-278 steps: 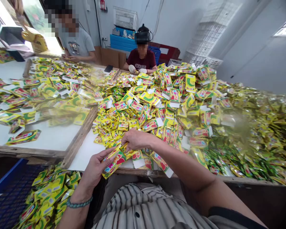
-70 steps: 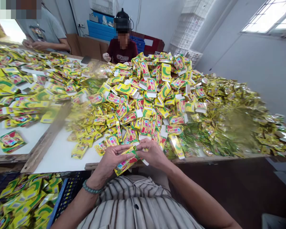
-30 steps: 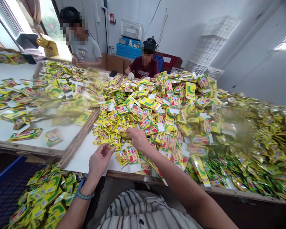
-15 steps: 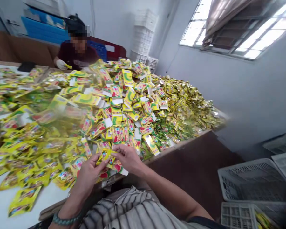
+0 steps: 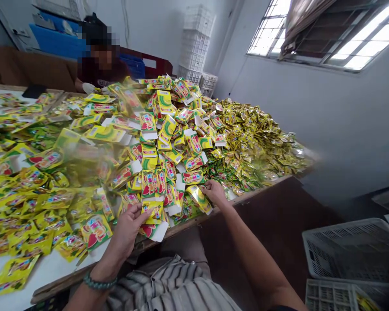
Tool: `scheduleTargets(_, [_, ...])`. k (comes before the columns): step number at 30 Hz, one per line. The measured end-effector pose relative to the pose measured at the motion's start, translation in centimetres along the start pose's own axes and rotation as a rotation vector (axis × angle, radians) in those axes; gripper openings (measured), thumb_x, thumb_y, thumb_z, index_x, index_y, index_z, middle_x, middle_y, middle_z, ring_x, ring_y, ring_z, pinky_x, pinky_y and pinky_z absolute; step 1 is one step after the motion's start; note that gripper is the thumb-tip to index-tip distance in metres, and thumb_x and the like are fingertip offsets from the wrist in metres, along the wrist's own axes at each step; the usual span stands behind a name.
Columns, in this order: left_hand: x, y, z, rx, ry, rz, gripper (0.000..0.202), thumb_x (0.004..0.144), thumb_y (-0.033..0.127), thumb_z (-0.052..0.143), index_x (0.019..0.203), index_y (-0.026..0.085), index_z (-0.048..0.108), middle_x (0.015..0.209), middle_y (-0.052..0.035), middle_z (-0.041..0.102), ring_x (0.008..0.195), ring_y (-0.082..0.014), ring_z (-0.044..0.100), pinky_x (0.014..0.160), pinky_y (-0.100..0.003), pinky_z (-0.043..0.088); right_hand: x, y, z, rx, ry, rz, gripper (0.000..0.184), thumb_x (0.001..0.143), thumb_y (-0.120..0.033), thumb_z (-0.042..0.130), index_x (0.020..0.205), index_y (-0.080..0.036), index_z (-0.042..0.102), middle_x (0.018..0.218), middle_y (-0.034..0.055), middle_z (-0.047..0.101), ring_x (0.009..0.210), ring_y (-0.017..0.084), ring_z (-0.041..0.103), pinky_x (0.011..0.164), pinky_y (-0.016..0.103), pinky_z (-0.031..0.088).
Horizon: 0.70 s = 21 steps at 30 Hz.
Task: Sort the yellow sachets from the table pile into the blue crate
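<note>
My left hand point(image 5: 127, 229) is closed on a flat yellow carton with a red picture and a small sachet on top point(image 5: 153, 218), held just above the table's near edge. My right hand point(image 5: 214, 192) reaches out to the right, fingers pinched at the green-yellow sachets point(image 5: 243, 172) beside a flat carton point(image 5: 199, 198). A big heap of flat yellow cartons point(image 5: 158, 125) rises behind both hands. What the right fingers hold is too small to make out.
White table point(image 5: 48, 270) with a wooden edge point(image 5: 246, 196), strewn with sachets. A person in a dark red shirt point(image 5: 100, 69) works at the far side. White plastic crates point(image 5: 353, 255) stand on the floor at right, more crates point(image 5: 197, 43) stacked by the wall.
My right hand left the carton in my left hand and reached right to the sachet pile. My left hand still holds the carton. The view stays turned to the right.
</note>
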<state>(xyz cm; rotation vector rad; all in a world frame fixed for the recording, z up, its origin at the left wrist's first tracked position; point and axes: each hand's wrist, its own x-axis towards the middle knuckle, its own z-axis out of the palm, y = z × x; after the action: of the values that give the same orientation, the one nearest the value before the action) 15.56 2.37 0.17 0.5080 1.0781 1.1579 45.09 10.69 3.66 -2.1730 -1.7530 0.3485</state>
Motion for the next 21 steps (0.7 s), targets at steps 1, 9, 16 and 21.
scheduleTargets(1, [0.0, 0.0, -0.1, -0.009, 0.005, -0.005, 0.052, 0.050, 0.034, 0.086, 0.094, 0.015, 0.066, 0.081, -0.0031, 0.076, 0.069, -0.0193, 0.071, 0.059, -0.026, 0.058, 0.0, 0.0, 0.0, -0.002, 0.001, -0.016, 0.017, 0.061, -0.026, 0.067, 0.074, -0.019, 0.058, 0.069, -0.0014, 0.059, 0.068, 0.016, 0.053, 0.062, 0.024, 0.035])
scheduleTargets(9, [-0.2, -0.2, -0.8, -0.059, 0.109, -0.020, 0.048, 0.048, 0.024, 0.086, 0.090, 0.016, 0.065, 0.075, 0.0006, 0.074, 0.067, -0.0165, 0.070, 0.053, -0.021, 0.056, -0.1, 1.1, -0.4, 0.298, 0.073, -0.002, 0.042, 0.055, -0.026, 0.070, 0.096, -0.018, 0.060, 0.070, -0.0036, 0.057, 0.067, 0.015, 0.051, 0.064, 0.026, 0.038])
scheduleTargets(16, [-0.5, -0.2, -1.6, -0.030, 0.122, 0.021, 0.048, 0.047, 0.024, 0.087, 0.088, 0.015, 0.064, 0.080, -0.0004, 0.073, 0.069, -0.0175, 0.070, 0.052, -0.022, 0.056, 0.2, 2.5, -2.4, 0.575, 0.152, 0.034, 0.042, 0.064, -0.051, 0.066, 0.085, -0.015, 0.061, 0.075, 0.0031, 0.065, 0.067, 0.016, 0.057, 0.063, 0.028, 0.045])
scheduleTargets(21, [-1.2, 0.0, -1.2, -0.022, 0.105, 0.018, 0.047, 0.051, 0.034, 0.086, 0.088, 0.015, 0.064, 0.074, -0.0004, 0.072, 0.064, -0.0170, 0.069, 0.057, -0.025, 0.056, -2.2, -1.2, -3.4, 0.731, 0.221, 0.007, 0.040, 0.068, -0.049, 0.069, 0.088, -0.018, 0.057, 0.072, -0.0018, 0.058, 0.056, 0.011, 0.052, 0.057, 0.026, 0.046])
